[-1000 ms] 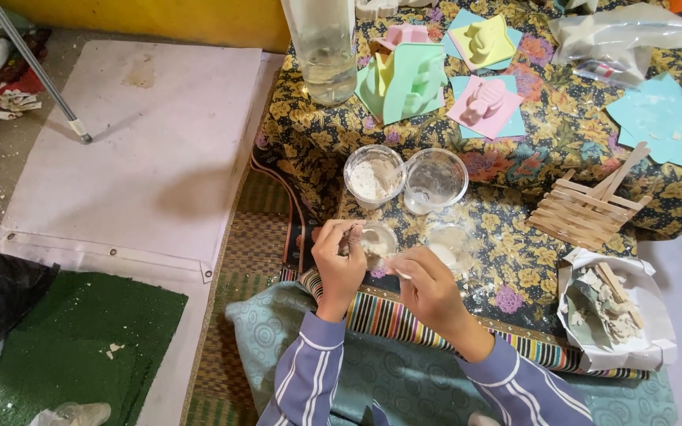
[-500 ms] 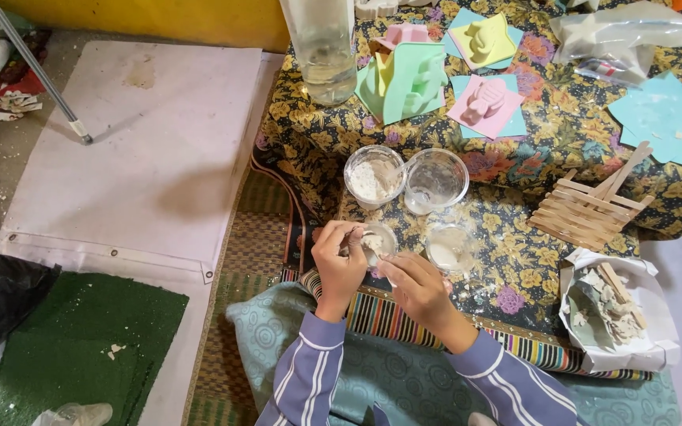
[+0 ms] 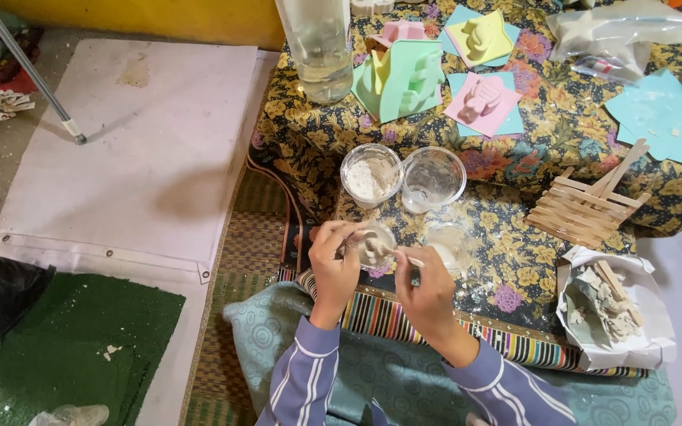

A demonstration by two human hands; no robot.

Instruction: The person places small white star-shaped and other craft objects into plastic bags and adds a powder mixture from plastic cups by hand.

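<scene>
A person's left hand [image 3: 335,264] closes its grip around a small clear cup [image 3: 374,246] of pale paste at the flowered surface's [image 3: 562,142] near edge, while the right hand [image 3: 428,288] pinches a thin stick [image 3: 404,257] dipped into it.

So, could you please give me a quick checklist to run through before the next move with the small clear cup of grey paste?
1. Small clear cup of grey paste steadied: ok, the left hand grips its side.
2. Thin white stirring stick in hand: ok, the right hand holds it, tip at the cup.
3. Clear cup of white powder upright: ok, beyond the hands on the floral tablecloth.
4. Empty clear cup upright: ok, beside the powder cup.
5. Pastel silicone moulds within reach: cannot tell, they stand further back.
6. Cloth clean: not ok, white dust lies near the right hand.
</scene>
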